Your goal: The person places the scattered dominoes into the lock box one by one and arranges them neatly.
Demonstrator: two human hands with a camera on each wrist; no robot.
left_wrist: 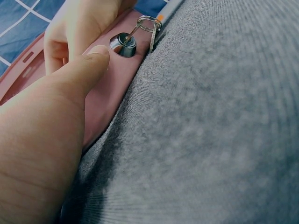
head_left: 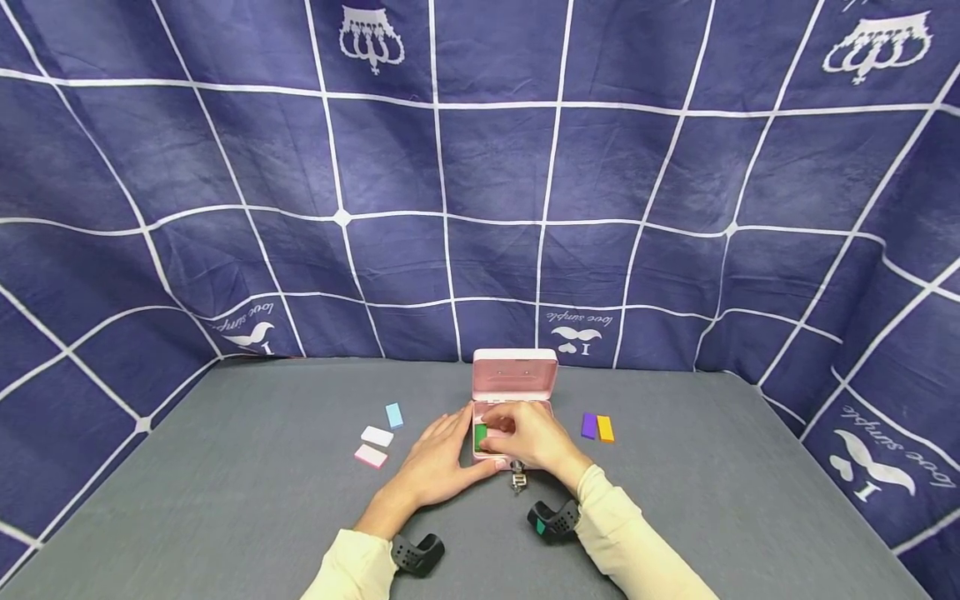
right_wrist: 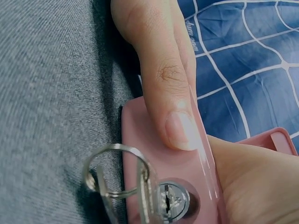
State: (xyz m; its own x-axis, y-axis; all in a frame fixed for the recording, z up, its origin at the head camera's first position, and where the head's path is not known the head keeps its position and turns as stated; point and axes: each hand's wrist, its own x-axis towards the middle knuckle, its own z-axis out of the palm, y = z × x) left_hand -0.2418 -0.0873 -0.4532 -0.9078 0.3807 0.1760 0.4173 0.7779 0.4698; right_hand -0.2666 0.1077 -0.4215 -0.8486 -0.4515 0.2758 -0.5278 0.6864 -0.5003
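Note:
A pink metal box [head_left: 513, 377] stands at mid table with its lid raised at the back. My left hand [head_left: 437, 462] lies along its left side, fingers fairly straight, and its thumb [right_wrist: 180, 128] presses the front wall near the round lock [left_wrist: 123, 44]. Inside the box, at the left end, is a green block [head_left: 480, 437]. My right hand [head_left: 534, 433] reaches in from the right, thumb and forefinger curled at the green block and pinching it. A key with a ring [head_left: 518, 477] hangs from the lock. The right fingertips are hidden in both wrist views.
Left of the box lie a light blue block [head_left: 394, 415], a white block [head_left: 377, 436] and a pink-edged white block [head_left: 371, 455]. On the right, a purple block [head_left: 588, 426] lies beside an orange block [head_left: 605, 428]. A blue checked cloth [head_left: 495, 158] hangs behind the grey tabletop [head_left: 285, 467].

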